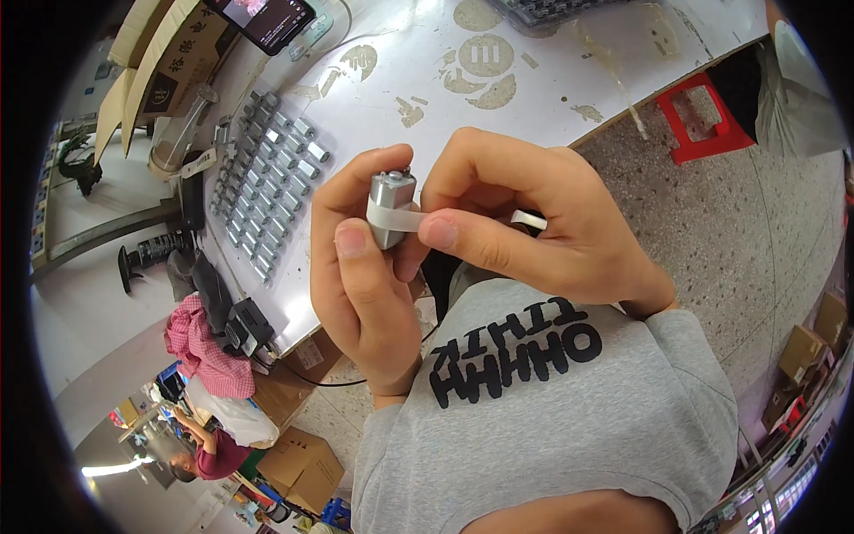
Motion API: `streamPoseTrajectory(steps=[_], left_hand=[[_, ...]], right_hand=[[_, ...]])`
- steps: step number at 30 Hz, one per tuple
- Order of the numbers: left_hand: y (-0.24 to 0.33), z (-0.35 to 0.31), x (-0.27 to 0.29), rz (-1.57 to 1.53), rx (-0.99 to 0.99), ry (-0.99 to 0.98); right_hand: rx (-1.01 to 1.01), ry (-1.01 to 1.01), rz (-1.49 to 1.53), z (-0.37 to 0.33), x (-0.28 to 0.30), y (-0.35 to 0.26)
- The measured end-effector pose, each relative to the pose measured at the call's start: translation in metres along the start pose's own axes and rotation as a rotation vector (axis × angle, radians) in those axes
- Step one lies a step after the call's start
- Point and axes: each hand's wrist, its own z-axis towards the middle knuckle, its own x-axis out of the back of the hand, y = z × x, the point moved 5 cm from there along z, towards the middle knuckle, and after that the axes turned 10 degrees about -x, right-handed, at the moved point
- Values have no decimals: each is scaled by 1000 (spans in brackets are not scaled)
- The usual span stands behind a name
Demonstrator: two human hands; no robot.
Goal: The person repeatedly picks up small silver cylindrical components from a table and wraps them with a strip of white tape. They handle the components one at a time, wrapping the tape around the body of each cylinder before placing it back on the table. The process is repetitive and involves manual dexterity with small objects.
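Observation:
Between the thumb and fingers of my left hand (363,289) stands a small silver motor (392,189), its terminal end turned up. A whitish strip of tape (405,221) lies round the middle of its metal body. My right hand (543,200) pinches the strip between thumb and index finger, close beside the motor. A white curled end (530,219) of the strip pokes out behind the right thumb. Both hands are raised in front of my grey shirt, near the table's front edge. The fingertips behind the motor are partly hidden.
Rows of similar silver motors (283,169) stand on the white table (382,98) at left. Behind them are an open cardboard box (182,67) and a phone (267,27). A dark tray (569,11) lies at the far edge. A red stool (734,133) stands at right.

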Motion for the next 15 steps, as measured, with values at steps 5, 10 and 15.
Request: streamPoseTrajectory(steps=[5, 10, 15], left_hand=[[4, -1, -11, 28, 68, 148], [-1, -4, -3, 40, -4, -51], [6, -1, -11, 165, -40, 71]], right_hand=[[-4, 21, 67, 2, 0, -2], [22, 1, 125, 5, -2, -1], [-91, -3, 111, 5, 3, 2]])
